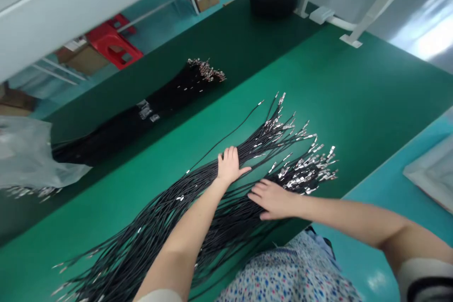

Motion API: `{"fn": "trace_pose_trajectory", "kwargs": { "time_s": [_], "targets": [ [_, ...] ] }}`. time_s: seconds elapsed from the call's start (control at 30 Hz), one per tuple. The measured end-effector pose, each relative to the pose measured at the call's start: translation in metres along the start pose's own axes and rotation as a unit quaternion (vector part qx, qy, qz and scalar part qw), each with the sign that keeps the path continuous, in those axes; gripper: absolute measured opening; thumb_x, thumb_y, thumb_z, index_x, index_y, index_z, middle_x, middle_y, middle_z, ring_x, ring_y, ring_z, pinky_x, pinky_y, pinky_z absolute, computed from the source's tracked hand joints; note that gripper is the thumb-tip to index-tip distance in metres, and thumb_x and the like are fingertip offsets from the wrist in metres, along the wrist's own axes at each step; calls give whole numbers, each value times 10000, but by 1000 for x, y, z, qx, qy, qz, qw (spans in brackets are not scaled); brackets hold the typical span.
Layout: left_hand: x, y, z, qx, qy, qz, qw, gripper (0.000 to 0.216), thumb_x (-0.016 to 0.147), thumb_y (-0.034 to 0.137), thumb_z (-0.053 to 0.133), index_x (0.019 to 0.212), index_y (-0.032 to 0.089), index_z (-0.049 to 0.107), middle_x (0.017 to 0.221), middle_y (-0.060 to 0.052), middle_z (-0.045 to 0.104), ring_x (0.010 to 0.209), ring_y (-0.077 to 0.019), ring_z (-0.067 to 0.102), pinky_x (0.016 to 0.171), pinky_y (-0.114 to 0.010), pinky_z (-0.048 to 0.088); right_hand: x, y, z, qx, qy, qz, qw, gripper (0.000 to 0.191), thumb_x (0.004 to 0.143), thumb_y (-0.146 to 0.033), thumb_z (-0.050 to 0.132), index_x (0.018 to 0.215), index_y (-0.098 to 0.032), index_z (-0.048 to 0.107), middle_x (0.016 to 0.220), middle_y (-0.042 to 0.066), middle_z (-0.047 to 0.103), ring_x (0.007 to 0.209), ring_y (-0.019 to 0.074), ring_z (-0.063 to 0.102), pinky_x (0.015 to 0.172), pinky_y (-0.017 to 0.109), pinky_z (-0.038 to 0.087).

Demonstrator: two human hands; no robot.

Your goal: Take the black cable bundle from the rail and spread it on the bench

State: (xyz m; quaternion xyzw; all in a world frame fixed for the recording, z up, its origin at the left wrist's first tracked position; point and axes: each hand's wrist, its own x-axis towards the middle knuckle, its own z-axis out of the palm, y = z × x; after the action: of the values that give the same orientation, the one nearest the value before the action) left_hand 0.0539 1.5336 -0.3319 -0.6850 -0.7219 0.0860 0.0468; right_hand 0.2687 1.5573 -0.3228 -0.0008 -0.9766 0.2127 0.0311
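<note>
- On the table (318, 80), left hand (229, 166) and right hand (274, 199) are resting on wires (159, 219), fingers close, thumbs spread.
- Crossed wires could be tangling if dragged.

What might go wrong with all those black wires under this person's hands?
The black wires lie loose and crossing, so they might tangle beneath the left hand and right hand. The metal ends fan out beside the right hand and could snag one another or scratch skin. The single wire lying apart might get overlooked.
</note>
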Motion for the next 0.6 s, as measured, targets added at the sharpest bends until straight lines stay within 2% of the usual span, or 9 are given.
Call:
{"fn": "trace_pose_trajectory", "kwargs": {
  "time_s": [0.03,0.1,0.17,0.23,0.37,0.43,0.5,0.53,0.6],
  "targets": [
    [4,4,2,0,6,-3,1000,937,709,780,292,1275,36,362,1275,-126,343,1111,-288,263,861,-453,300,-11,-12,12,-18,-1,19,1000,856,550,-533,686,1238,-94,426,1116,153,429,1030,272,331,918,429,250],
    [12,5,7,8,-3,-24,1000,773,755,714,325,1212,99,430,1152,-114,431,994,-270,345,773,-411,336,-24,-23,25,-47,-11,57,997,894,532,-425,721,1293,-106,378,1060,152,432,960,268,354,841,410,298],
    [20,-1,9,18,-18,-48,999,579,813,614,338,1089,128,490,1000,-103,464,885,-251,381,715,-378,341,-29,-20,23,-72,-42,100,992,689,541,-382,706,1124,-75,506,905,138,448,851,253,378,753,384,318],
    [24,-7,8,18,-30,-59,998,527,821,581,360,1028,119,503,951,-106,457,865,-254,386,703,-370,340,-31,-6,12,-88,-87,124,985,520,520,-376,703,909,-64,554,820,135,447,805,256,398,761,399,305],
    [5,-5,-11,-19,-3,-22,1000,659,780,588,446,1241,117,424,1179,-128,393,1063,-292,319,874,-426,290,-41,20,-18,-125,-220,197,947,360,592,-179,593,931,-63,556,796,171,487,770,275,456,745,403,281],
    [-18,6,-22,-62,9,53,997,756,752,643,439,1313,143,353,1280,-107,316,1155,-289,250,956,-433,231,-44,23,-36,-143,-211,211,944,264,629,-148,515,875,-63,557,731,163,491,689,258,469,702,391,268],
    [-41,20,-25,-119,-33,133,983,738,764,687,362,1291,171,369,1243,-80,356,1082,-238,320,898,-369,319,-43,19,-56,-159,-142,201,956,174,636,-148,474,784,-85,541,685,141,489,630,247,467,690,391,254],
    [-50,28,-22,-132,-60,138,980,640,803,648,333,1244,189,406,1194,-66,393,1032,-215,350,831,-337,367,-41,17,-65,-163,-124,209,956,143,640,-156,472,752,-93,535,671,135,494,617,250,471,689,394,251],
    [-55,40,-13,-119,-92,72,986,378,878,468,326,1094,196,473,1093,-66,430,971,-210,378,656,-291,411,-38,18,-80,-151,-159,268,938,147,652,-193,508,742,-91,563,673,140,528,627,268,498,719,431,247]
  ]
}}
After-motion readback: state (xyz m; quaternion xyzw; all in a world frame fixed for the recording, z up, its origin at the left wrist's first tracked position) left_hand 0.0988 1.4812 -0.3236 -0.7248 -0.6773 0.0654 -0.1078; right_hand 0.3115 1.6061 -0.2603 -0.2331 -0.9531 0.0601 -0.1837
